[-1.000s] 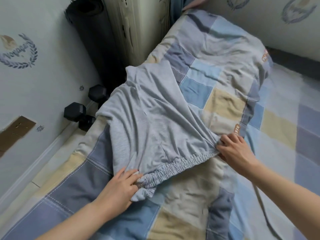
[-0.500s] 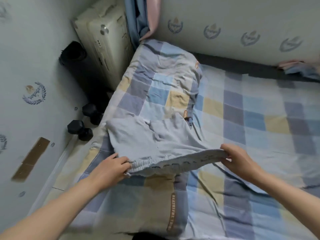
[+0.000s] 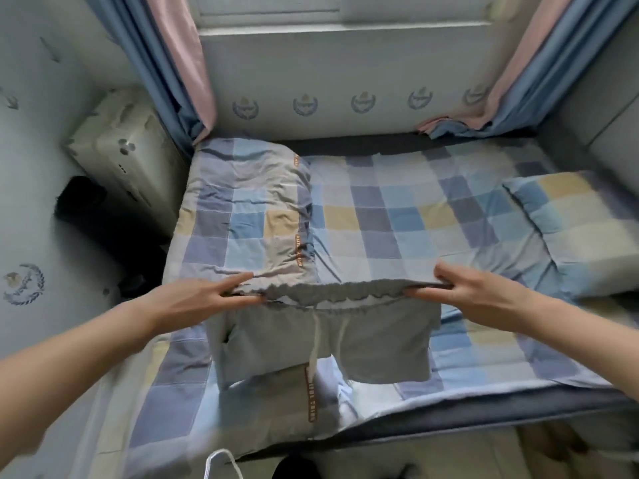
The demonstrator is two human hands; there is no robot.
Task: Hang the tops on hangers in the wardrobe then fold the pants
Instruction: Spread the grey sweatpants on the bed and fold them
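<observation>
Shorts [image 3: 325, 340] in grey are held up over the bed [image 3: 397, 229] by the elastic waistband [image 3: 332, 292], which is stretched flat between both hands. The left end of the waistband is pinched by the left hand [image 3: 204, 299], with the index finger laid straight along the top edge and the thumb beneath. The right end is pinched by the right hand [image 3: 473, 292] in the same way, fingers extended over the band. The legs are seen hanging down toward the near edge of the bed, and two white drawstrings [image 3: 314, 344] are seen dangling from the middle of the waist. A folded checked quilt [image 3: 249, 216] is laid on the left part of the bed, just behind the left hand, and a checked pillow [image 3: 574, 216] is set at the right. Blue and pink curtains [image 3: 173, 63] are hung at both sides of the window behind. A pale boxy appliance [image 3: 128, 157] is stood on the floor left of the bed. A white hanger [image 3: 221, 461] is partly seen at the bottom edge; what it rests on cannot be told.
</observation>
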